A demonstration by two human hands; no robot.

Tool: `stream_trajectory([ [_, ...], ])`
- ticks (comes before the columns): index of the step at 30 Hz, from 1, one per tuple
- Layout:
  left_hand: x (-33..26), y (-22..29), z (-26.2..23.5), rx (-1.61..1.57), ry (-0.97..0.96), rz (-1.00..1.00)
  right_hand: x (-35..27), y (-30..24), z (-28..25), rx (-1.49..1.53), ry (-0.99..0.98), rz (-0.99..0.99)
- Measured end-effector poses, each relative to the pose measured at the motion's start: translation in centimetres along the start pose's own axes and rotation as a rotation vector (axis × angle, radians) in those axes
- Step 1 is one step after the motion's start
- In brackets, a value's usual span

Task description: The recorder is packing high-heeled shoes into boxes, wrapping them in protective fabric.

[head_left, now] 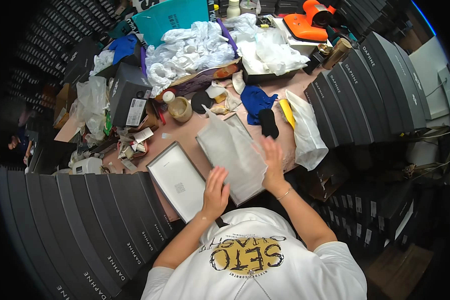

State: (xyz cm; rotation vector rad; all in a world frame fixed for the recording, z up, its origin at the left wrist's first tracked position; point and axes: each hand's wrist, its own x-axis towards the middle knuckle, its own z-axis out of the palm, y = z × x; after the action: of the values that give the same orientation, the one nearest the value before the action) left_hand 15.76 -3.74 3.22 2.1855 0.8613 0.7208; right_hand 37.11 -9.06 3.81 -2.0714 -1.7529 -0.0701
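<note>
Tissue paper (234, 152) draped over open box (230, 165), table centre | left hand (215, 192) fingers together, flat at near edge | right hand (274, 162) fingers spread, pressing | risk: thin sheet may tear or slide toward lid (177, 181).

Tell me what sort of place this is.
Probably a shoe packing workroom: rows of dark shoeboxes flank a cluttered table, crumpled tissue paper is piled up, and both hands press tissue into an open box.

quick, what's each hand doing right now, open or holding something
Left hand: open, fingers spread, resting on the white tissue paper at the open box.
Right hand: open, flat on the same tissue paper.
</note>
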Motion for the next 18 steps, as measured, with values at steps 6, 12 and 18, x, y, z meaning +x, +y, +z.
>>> stream_trajectory([
  [6, 9.7, -2.2, 8.2, 0.483, -1.314, -0.237, 0.5, 8.1, 2.4, 0.483, -0.152, 0.659],
  [12, 7.0, -4.1, 10.7, 0.498, -0.472, -0.002, -0.3, 11.3, -5.8, 0.126, -0.031, 0.435],
  [18, 10.4, -3.1, 10.6, 0.441, -0.749, -0.129, -5.9, 19.7, -3.3, -0.201, -0.083, 0.435],
])
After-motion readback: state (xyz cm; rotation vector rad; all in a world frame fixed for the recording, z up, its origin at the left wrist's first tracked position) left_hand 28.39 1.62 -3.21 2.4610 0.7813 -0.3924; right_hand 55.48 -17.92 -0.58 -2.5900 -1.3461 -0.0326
